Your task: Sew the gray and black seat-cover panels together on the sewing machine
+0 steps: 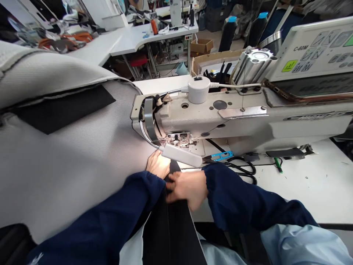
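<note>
My left hand [158, 164] rests at the edge of a large grey fabric piece [110, 140], close to the needle area of a sewing machine [176, 110]. Its fingertips are hidden behind the light-coloured lamp bar [182, 155]. Just right of it, my right hand [189, 186] is slightly blurred, its fingers curled onto a black fabric strip [168, 228] that runs down toward my lap. The presser foot [178, 139] stands beyond both hands. Black-handled scissors [242, 167] and a blue thread snipper [222, 156] lie right of the right hand.
A control panel [317, 55] sits above the machine arm at right. A green-handled tool [278, 165] lies on the white tabletop [311, 184]. Behind the machine are a cardboard box [217, 59], dark rolls with blue caps [228, 35] and another white worktable [124, 38].
</note>
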`<state>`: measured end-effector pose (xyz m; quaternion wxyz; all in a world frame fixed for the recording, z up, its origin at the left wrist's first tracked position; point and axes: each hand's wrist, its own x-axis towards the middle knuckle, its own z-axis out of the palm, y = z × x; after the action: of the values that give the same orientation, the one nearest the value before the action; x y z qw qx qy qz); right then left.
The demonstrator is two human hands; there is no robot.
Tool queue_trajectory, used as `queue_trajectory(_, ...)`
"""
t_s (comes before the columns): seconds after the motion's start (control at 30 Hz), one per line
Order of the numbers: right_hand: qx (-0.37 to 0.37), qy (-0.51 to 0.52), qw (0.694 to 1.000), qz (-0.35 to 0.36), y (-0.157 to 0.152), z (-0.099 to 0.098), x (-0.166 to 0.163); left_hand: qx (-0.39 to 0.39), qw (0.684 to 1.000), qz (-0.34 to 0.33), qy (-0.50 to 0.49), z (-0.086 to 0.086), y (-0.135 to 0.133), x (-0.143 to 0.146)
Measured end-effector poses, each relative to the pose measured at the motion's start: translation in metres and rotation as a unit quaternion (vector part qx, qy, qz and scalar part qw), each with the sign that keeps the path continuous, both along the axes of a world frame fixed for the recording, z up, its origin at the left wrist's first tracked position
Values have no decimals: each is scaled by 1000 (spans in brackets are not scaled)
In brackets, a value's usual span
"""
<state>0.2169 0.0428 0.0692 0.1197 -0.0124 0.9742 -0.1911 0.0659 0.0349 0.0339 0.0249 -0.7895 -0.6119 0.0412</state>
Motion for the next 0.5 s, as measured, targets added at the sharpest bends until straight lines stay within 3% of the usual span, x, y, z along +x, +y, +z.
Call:
queue_trajectory(0.07,-11,-23,998,64,-12,8,1,-7,1000,-10,17,3,0,5)
queue_trajectory(0.17,-2,-55,998,41,-25,11,-2,-59,995,-31,72,18,-13,13)
queue_trajectory(0.23,-1,-77,997,31,-28,11,-4,-101,985,-88,111,31,-37,9)
queue_trajectory(0.33,5,-109,994,29,-27,14,-5,-142,965,-159,151,40,-84,-25)
queue_trajectory(0.43,-16,-98,995,11,-31,10,-7,-142,967,-121,173,34,-115,-71)
queue_trajectory(0.5,-35,-68,997,-31,-42,1,-11,-127,972,-88,177,28,-115,-93)
